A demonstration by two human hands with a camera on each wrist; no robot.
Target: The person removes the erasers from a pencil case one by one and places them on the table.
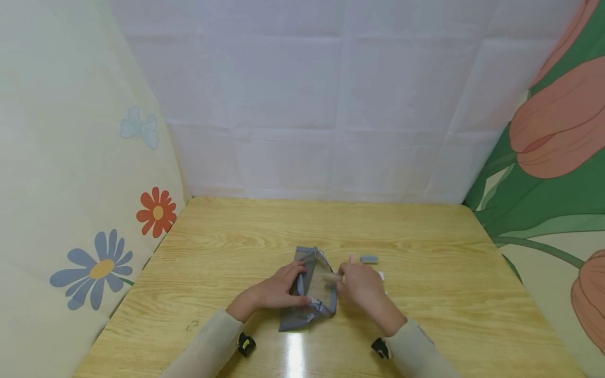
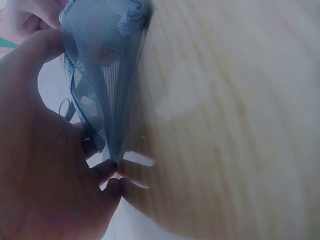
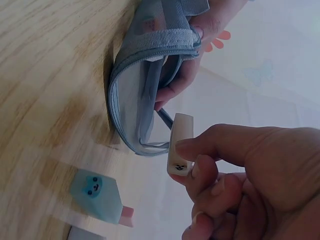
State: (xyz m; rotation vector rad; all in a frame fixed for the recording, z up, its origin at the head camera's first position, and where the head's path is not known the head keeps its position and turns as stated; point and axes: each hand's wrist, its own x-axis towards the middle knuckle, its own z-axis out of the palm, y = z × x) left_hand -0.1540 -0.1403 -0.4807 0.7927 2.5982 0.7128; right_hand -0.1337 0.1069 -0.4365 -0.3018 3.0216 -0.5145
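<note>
A grey-blue mesh zip pouch (image 1: 312, 273) lies on the table with its mouth open. My left hand (image 1: 279, 289) grips its side, fingers in the mouth and thumb outside. My right hand (image 1: 364, 283) pinches a small white block (image 3: 181, 142), eraser-like with a dark mark on one end, between thumb and fingers. It is held just beside the pouch's mouth and looks blurred in the head view. Something pinkish shows faintly through the mesh in the right wrist view.
A pale teal block (image 3: 97, 196) with a small animal face and a pink end lies beside the pouch. A grey-blue block (image 1: 368, 259) lies beyond my right hand, with small white bits (image 1: 381, 275) partly hidden. Cloth hangs behind the wooden table (image 1: 236, 226).
</note>
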